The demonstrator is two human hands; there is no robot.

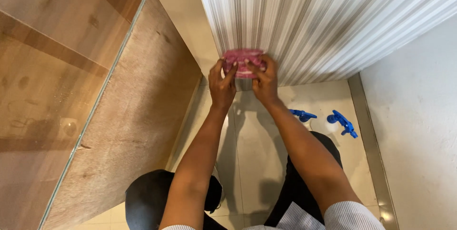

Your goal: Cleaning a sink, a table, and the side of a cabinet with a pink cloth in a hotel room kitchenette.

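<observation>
A wooden desk point(138, 111) with a glass top stands at the left; a striped panel point(323, 20) fills the far right; against its lower edge a pink cloth point(243, 62) is gripped by both the left hand point(222, 83) and right hand point(265, 81); even, flat pressure is judged best; two blue-triggered spray bottles point(333, 123) lie on the floor, labels unseen

Our fingers point(228, 70) cover the lower part of the pink cloth point(243, 58), so we cannot tell its full shape. Our right arm point(304, 149) hides part of the spray bottle point(303, 115) at centre right; only its blue head shows. The second bottle point(342, 123) has a pale body we can barely make out against the floor. The wooden cabinet point(138, 106) is cut off by the left and bottom edges. Our sleeves point(352, 215) run off the bottom edge.
</observation>
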